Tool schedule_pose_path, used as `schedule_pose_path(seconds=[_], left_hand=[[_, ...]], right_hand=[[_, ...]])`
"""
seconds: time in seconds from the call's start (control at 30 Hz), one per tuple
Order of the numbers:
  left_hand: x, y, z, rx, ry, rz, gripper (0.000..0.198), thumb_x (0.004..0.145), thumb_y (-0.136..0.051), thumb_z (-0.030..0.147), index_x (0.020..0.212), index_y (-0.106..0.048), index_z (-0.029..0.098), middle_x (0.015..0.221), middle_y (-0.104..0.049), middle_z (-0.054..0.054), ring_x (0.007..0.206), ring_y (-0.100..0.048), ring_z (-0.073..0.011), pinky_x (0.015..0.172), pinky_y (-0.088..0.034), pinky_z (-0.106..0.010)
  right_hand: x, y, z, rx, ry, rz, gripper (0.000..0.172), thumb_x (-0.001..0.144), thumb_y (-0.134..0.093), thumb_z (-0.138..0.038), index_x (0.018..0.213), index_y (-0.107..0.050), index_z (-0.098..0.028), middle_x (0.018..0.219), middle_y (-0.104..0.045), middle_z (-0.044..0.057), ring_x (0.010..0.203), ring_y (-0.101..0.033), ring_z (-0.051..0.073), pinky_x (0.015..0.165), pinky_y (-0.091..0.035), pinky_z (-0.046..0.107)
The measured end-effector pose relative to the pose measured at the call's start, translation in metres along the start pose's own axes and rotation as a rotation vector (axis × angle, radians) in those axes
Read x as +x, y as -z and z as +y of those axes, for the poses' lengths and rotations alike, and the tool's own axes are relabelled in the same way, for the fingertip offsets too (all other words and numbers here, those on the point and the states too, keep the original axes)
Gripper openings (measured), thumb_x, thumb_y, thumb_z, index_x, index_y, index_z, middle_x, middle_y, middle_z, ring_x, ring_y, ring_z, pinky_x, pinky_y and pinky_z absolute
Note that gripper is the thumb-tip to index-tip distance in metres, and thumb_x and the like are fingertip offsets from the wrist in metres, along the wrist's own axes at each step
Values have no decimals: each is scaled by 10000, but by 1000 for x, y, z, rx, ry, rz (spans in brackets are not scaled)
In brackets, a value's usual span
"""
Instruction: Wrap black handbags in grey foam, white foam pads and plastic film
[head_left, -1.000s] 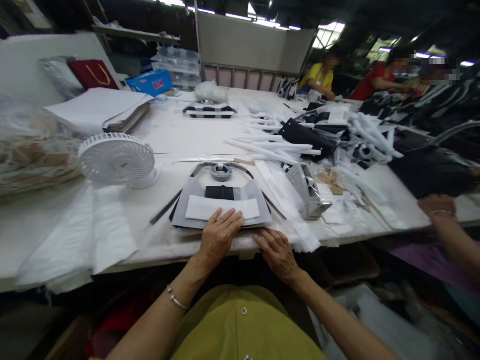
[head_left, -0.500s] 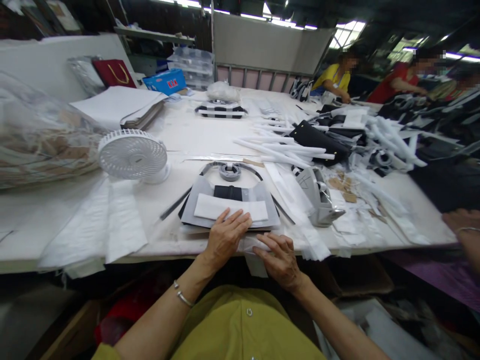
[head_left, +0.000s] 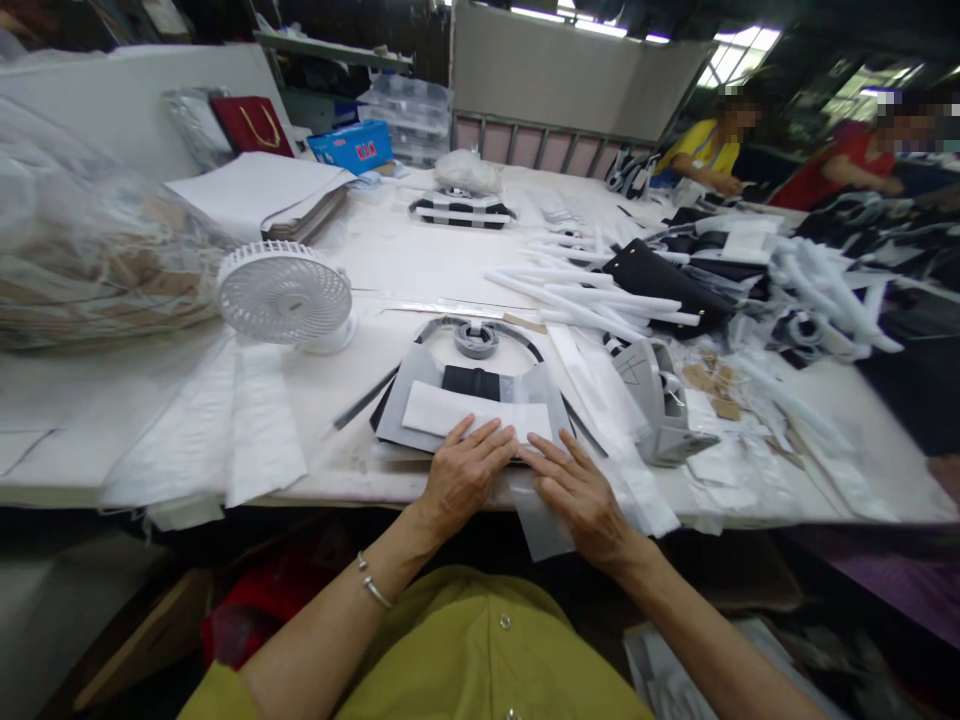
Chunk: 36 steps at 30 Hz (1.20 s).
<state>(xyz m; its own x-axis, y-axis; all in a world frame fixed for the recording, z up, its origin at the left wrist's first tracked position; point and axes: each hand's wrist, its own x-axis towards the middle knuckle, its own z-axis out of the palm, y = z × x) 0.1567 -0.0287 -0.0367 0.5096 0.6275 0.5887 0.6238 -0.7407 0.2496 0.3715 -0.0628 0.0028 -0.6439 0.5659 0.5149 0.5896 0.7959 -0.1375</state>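
My left hand (head_left: 471, 468) lies flat with its fingers stretched over the lower edge of a white padding strip (head_left: 457, 408). Beside it, my right hand (head_left: 574, 490) has its fingers spread over the strip's lower right end and the near edge of a black bag (head_left: 382, 415). A pale grey sheet (head_left: 420, 372) covers most of the bag. Above the strip shows a black band (head_left: 471, 382), and a coiled grey-wrapped strap (head_left: 476, 340) sits inside the bag's handle loop. Under my right hand, a translucent plastic sheet (head_left: 544, 530) hangs past the table edge.
A white fan (head_left: 285, 292) and white wrapping strips (head_left: 262, 440) stand to the left. On the right are a tape dispenser (head_left: 652, 405), white foam tubes (head_left: 592, 295) and a pile of black pieces (head_left: 664, 285). Another wrapped bag (head_left: 463, 210) lies farther back; co-workers sit beyond.
My right hand has moved up from the table's edge onto the bag's near edge, its fingers now flatter. My left hand stays on the strip. The whole view has shifted slightly.
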Motion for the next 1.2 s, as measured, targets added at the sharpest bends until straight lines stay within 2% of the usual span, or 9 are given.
schedule_pose_path(seconds=[0.23,0.37,0.47,0.57,0.73,0.83,0.9,1.03,1.2], left_hand=[[1,1,2,-14,40,34,318,1027,-380,191,1225,-626,224,1279,-671,-49,1239,-594,-193,1149,-386,-451],[5,6,6,-72,93,26,282,1012,-389,175,1142,-638,200,1202,-696,-69,1204,-617,-190,1144,-398,-447],[7,10,9,-126,126,0,235,989,-468,242,1174,-586,159,1210,-688,-104,1232,-598,-216,1151,-399,-466],[8,9,11,-143,177,45,360,959,-550,355,1241,-519,133,1181,-691,-137,1175,-634,-238,1133,-426,-472],[9,3,9,-101,203,81,438,957,-566,325,1323,-446,118,1144,-705,-127,1074,-681,-211,1129,-426,-431],[11,5,11,-34,135,121,386,968,-549,281,1315,-479,129,1151,-711,-104,1072,-680,-189,1129,-414,-383],[12,6,9,59,62,156,362,963,-554,230,1308,-517,129,1155,-714,-88,1072,-678,-177,1151,-373,-351],[17,1,-10,166,-150,174,326,973,-488,227,1277,-597,181,1225,-694,-57,1088,-666,-200,1221,-251,-396],[21,4,-21,210,-429,161,390,904,-369,69,1052,-688,238,1200,-703,-30,1070,-659,-237,1238,-168,-481]], right_hand=[[33,7,21,-41,-72,-159,275,882,-446,-53,1018,-641,-191,1035,-741,90,1003,-689,212,1092,-433,464],[46,6,35,-47,-161,-232,192,844,-530,-83,890,-661,-215,769,-716,32,743,-664,188,992,-448,395],[52,4,41,-6,-295,-209,151,928,-577,-213,812,-672,-235,748,-722,10,719,-650,177,821,-474,326],[53,2,43,71,-491,-191,146,905,-648,-285,770,-698,-263,726,-724,-17,711,-654,188,665,-468,289],[49,-10,48,172,-657,-108,27,840,-728,-266,814,-731,-260,896,-769,0,826,-696,219,761,-526,334],[50,-15,47,243,-672,-12,51,808,-748,-193,775,-727,-226,1104,-752,44,978,-704,216,904,-522,340],[53,-15,46,279,-695,-36,66,792,-769,-182,760,-728,-223,1093,-757,39,995,-703,196,929,-508,311],[60,-18,50,249,-739,-105,55,810,-776,-270,812,-734,-234,1105,-751,1,1029,-684,162,939,-474,262],[67,-14,50,222,-782,-180,98,806,-775,-307,844,-734,-227,1060,-737,-14,937,-675,146,831,-467,238]])
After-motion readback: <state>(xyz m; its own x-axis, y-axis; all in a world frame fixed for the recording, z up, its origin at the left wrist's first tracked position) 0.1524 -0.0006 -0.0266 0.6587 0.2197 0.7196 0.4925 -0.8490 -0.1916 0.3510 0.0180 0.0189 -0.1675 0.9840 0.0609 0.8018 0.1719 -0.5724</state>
